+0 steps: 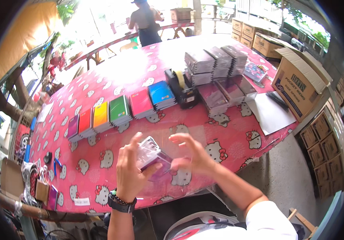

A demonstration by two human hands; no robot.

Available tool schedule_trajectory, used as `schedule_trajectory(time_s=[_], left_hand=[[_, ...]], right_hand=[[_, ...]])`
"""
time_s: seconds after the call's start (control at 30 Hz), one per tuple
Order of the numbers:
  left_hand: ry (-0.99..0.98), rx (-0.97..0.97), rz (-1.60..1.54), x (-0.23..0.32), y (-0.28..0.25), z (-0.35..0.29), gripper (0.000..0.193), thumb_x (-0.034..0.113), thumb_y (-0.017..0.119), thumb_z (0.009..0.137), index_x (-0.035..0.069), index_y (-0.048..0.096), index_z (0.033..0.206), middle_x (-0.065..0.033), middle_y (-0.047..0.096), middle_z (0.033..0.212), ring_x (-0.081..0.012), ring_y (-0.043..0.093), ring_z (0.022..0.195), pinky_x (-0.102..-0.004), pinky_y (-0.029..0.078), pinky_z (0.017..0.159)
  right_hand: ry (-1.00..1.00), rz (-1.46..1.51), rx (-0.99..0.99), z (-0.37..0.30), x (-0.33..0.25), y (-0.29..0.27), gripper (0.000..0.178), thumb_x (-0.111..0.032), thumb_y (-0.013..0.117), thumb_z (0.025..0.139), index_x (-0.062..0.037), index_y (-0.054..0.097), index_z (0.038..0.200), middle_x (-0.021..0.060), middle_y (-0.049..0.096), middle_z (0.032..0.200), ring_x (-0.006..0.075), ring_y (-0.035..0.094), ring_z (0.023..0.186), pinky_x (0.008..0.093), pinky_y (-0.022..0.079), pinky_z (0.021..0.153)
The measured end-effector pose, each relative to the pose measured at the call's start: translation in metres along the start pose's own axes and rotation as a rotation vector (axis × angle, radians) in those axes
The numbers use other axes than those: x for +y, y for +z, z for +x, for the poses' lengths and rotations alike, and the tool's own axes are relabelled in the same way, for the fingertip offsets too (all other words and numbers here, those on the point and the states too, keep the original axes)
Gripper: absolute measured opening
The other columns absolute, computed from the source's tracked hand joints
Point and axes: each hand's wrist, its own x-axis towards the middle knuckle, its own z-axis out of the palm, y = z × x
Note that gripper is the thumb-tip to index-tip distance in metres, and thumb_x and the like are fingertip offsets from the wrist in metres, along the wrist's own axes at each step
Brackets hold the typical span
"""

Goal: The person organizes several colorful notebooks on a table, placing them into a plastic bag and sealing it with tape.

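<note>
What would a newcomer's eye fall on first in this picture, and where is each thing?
Probably the row of bright notebook stacks, purple through blue, across the middle of the pink tablecloth. Next, the shiny, purplish bundle in the left hand at the near side, the blurred right hand just right of it. Then the open cardboard box at far right.

Pink tbl (pixel 100 178) w/ notebks (pixel 119 109), tape disp. (pixel 187 96)
</note>
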Motion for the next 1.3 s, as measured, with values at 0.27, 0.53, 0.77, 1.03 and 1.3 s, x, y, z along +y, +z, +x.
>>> schedule_trajectory(time_s=[0.27,0.53,0.77,1.03,1.3], left_hand=[[-0.391,-0.121,-0.798,0.022,0.052,0.036,0.086,0.044,0.067,0.080,0.003,0.021,0.140,-0.0193,0.048,0.124,-0.0261,0.051,0.111,-0.0369,0.043,0.091],[-0.120,-0.420,0.117,-0.021,0.041,-0.062,0.064,0.050,0.052,0.085,0.016,0.038,0.137,-0.0100,0.026,0.147,-0.0346,0.025,0.134,-0.0567,0.019,0.106],[-0.448,-0.264,0.517,-0.045,0.068,-0.119,0.067,0.055,0.044,0.087,0.020,0.031,0.142,-0.0093,0.019,0.150,-0.0355,0.019,0.136,-0.0592,0.016,0.105],[-0.274,-0.010,0.476,-0.064,0.059,-0.130,0.062,0.056,0.040,0.088,0.019,0.037,0.139,-0.0083,0.025,0.148,-0.0340,0.020,0.136,-0.0621,0.013,0.104],[-0.466,0.395,0.289,-0.132,0.003,-0.170,0.046,0.046,0.047,0.091,0.006,0.062,0.109,-0.0178,0.048,0.127,-0.0335,0.039,0.123,-0.0449,0.027,0.103]], right_hand=[[-0.215,-0.627,0.228,-0.025,-0.020,-0.040,0.092,-0.024,0.081,0.050,-0.0099,0.041,0.131,0.0172,0.038,0.130,0.0344,0.037,0.122,0.0459,0.033,0.100],[-0.061,-1.248,0.819,0.066,0.069,-0.298,0.074,-0.034,0.075,0.061,-0.0194,0.050,0.129,0.0226,0.041,0.135,0.0395,0.035,0.126,0.0479,0.035,0.099],[0.496,-1.315,0.262,0.098,0.077,-0.264,0.069,-0.035,0.071,0.071,-0.0146,0.046,0.133,0.0089,0.041,0.140,0.0315,0.035,0.130,0.0431,0.027,0.107],[-0.177,-0.668,0.040,-0.030,0.029,-0.052,0.040,-0.020,0.069,0.076,-0.0066,0.060,0.113,0.0143,0.054,0.123,0.0277,0.043,0.118,0.0367,0.035,0.098],[0.234,0.003,0.412,-0.102,0.043,-0.039,0.008,-0.008,0.060,0.085,-0.0039,0.065,0.090,-0.0052,0.053,0.072,0.0017,0.046,0.064,0.0169,0.036,0.057]])
